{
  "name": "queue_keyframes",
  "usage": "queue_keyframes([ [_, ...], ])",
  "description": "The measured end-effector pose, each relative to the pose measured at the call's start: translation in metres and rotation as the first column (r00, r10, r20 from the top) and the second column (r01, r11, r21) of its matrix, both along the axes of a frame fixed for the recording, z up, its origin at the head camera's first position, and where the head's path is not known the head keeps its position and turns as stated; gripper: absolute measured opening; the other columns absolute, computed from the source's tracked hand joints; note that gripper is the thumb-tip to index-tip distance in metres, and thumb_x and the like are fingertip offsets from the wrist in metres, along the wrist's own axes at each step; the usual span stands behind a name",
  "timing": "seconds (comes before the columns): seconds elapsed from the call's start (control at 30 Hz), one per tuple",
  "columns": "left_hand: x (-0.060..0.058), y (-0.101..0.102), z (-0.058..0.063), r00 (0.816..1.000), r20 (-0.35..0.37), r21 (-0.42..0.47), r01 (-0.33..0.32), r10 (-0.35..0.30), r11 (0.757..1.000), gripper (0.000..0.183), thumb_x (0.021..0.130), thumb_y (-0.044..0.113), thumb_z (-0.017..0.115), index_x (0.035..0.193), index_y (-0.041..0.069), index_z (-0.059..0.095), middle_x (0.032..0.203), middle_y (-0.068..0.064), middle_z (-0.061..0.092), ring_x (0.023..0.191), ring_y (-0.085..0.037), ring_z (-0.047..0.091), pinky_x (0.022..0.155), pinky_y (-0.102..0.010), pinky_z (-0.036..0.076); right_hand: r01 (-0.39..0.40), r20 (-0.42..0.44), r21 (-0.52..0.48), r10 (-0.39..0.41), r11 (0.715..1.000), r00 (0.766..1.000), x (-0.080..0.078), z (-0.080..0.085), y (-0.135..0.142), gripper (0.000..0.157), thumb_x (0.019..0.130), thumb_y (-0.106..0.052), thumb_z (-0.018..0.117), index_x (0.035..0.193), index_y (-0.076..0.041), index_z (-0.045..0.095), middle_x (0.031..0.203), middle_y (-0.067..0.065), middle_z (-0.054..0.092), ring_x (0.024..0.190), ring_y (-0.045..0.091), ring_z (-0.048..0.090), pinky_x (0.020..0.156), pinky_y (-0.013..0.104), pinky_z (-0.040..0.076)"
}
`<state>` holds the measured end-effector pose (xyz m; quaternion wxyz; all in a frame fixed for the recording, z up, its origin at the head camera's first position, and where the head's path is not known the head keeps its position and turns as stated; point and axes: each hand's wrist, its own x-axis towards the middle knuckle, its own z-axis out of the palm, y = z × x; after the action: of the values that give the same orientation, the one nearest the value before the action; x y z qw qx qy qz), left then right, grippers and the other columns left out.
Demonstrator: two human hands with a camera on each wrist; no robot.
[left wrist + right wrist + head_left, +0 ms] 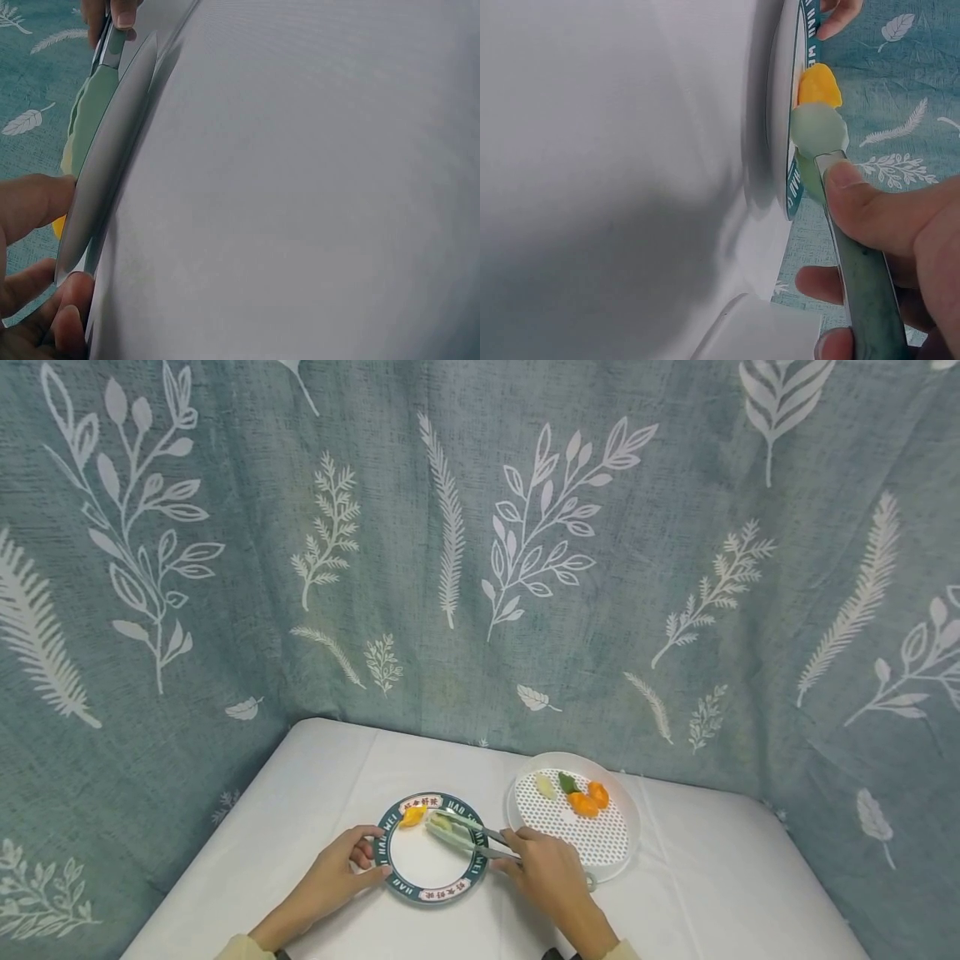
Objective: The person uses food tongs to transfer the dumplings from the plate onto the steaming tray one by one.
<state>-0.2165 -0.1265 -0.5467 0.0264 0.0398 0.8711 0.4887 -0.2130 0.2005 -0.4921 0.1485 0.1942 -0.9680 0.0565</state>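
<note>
My left hand (336,870) grips the left rim of a round white plate (427,864) with a dark green lettered border. The left wrist view shows its fingers around the plate's edge. In my right hand (551,872) are tongs with metal handles and pale green tips (821,131), reaching over the plate from the right. A pale yellow-green piece (442,823) shows between the tips; I cannot tell whether they pinch it. Just beyond the tips, a yellow-orange pepper-like piece (412,816) lies near the plate's upper left rim.
Right of the plate stands a round white basket (634,827) with a perforated bottom. Inside are two orange pepper-like pieces (583,804), a dark green one (567,783) and a pale one (545,786). A patterned teal curtain (450,677) hangs behind the white table (330,760).
</note>
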Motion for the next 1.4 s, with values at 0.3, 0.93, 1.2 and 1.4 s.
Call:
queue_keyframes([
  [0.3,0.001,0.0,0.0,1.0,-0.003,-0.003,-0.003,0.003,1.0,0.061,0.082,0.029,0.088,0.134,0.012,0.061,0.095,0.003,0.056,0.085,-0.014,0.052,0.068,-0.024,0.045,0.034,0.046,-0.011,-0.034,0.999,0.998,0.003,0.001,-0.002,0.04,0.084,-0.049,0.081,0.11,-0.019,0.077,0.075,-0.013,0.055,0.058,0.007,0.043,0.051,0.026,0.037],
  [0.93,0.0,0.0,-0.002,1.0,-0.011,-0.01,-0.002,0.002,1.0,0.062,0.082,0.029,0.089,0.134,0.012,0.061,0.095,0.003,0.056,0.085,-0.013,0.052,0.068,-0.024,0.045,0.042,-0.035,-0.173,-0.049,0.984,0.998,0.012,0.014,0.02,0.039,0.081,-0.041,0.085,0.112,-0.017,0.08,0.076,-0.013,0.062,0.061,0.006,0.044,0.055,0.026,0.039],
  [1.2,-0.002,0.001,-0.002,1.0,0.0,-0.014,-0.013,0.013,1.0,0.06,0.081,0.028,0.088,0.133,0.013,0.061,0.095,0.004,0.056,0.085,-0.013,0.052,0.068,-0.025,0.045,0.103,-0.034,-0.2,-0.112,0.974,0.993,0.016,0.024,0.037,0.041,0.083,-0.04,0.085,0.114,-0.014,0.08,0.084,-0.007,0.071,0.064,0.006,0.049,0.058,0.029,0.044],
  [1.4,-0.001,0.001,-0.002,1.0,0.002,-0.006,-0.011,0.011,1.0,0.06,0.081,0.029,0.089,0.133,0.012,0.062,0.095,0.003,0.056,0.085,-0.014,0.052,0.068,-0.025,0.045,0.163,-0.005,-0.227,-0.169,0.96,0.986,0.02,0.027,0.055,0.043,0.084,-0.04,0.084,0.117,-0.011,0.079,0.104,0.005,0.077,0.087,0.022,0.072,0.07,0.043,0.056],
])
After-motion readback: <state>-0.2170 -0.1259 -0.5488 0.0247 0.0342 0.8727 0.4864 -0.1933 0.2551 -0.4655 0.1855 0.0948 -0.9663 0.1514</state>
